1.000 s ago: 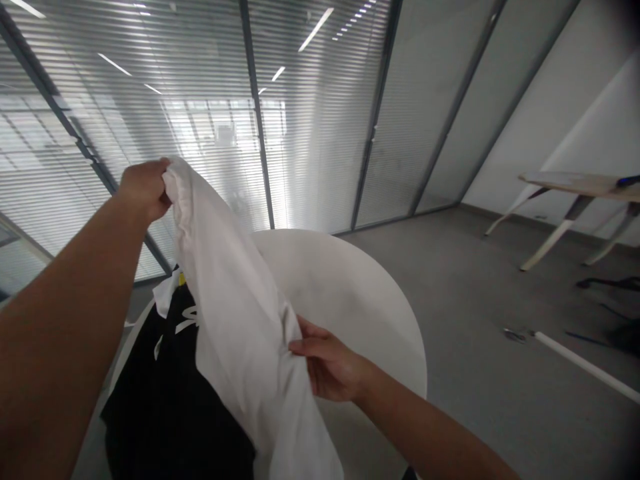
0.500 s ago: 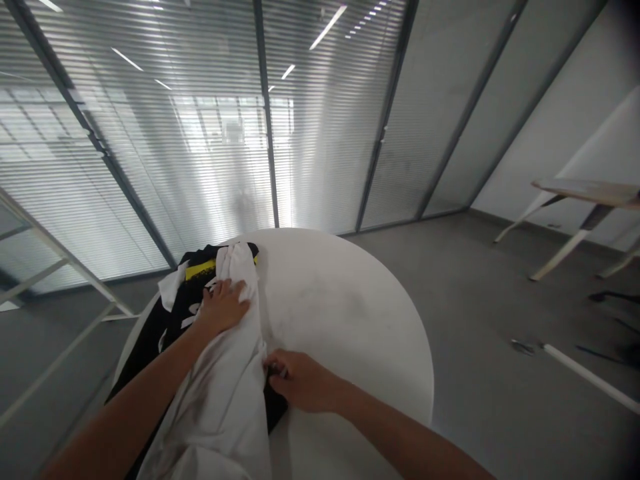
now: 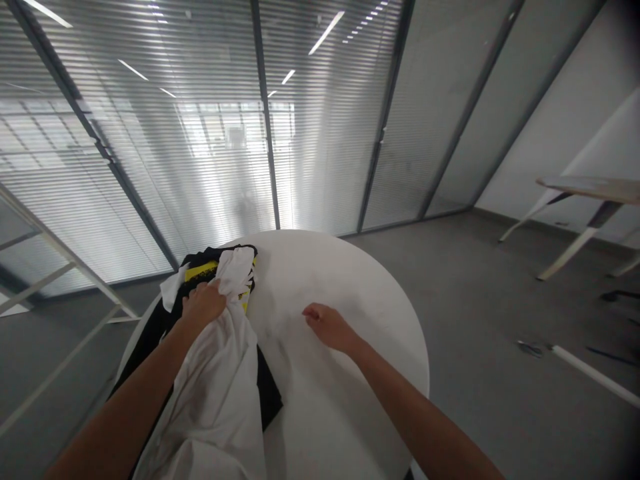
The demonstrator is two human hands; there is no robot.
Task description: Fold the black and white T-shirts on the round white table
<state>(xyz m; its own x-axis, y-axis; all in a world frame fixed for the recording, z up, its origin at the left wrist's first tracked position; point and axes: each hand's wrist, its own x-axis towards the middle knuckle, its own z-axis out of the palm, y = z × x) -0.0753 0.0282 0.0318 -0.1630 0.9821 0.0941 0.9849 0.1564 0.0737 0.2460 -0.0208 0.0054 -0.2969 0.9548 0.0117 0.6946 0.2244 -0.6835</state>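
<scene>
A long white garment lies along the left part of the round table, its far end crumpled. My left hand is closed on this white cloth near that bunched end. Beneath it is a black garment with a yellow print, its edges showing on both sides of the white one; most of it is covered. My right hand is apart from the cloth, over the bare tabletop, with its fingers curled in and nothing visible in them.
The white round table stands before a glass partition with blinds. A white metal frame is at the left. On the right are another table, a white pole and a small metallic object on the floor.
My right hand has left the edge of the cloth and moved right and away from me. My left hand has shifted slightly left, and the white cloth beside it is now bunched.
</scene>
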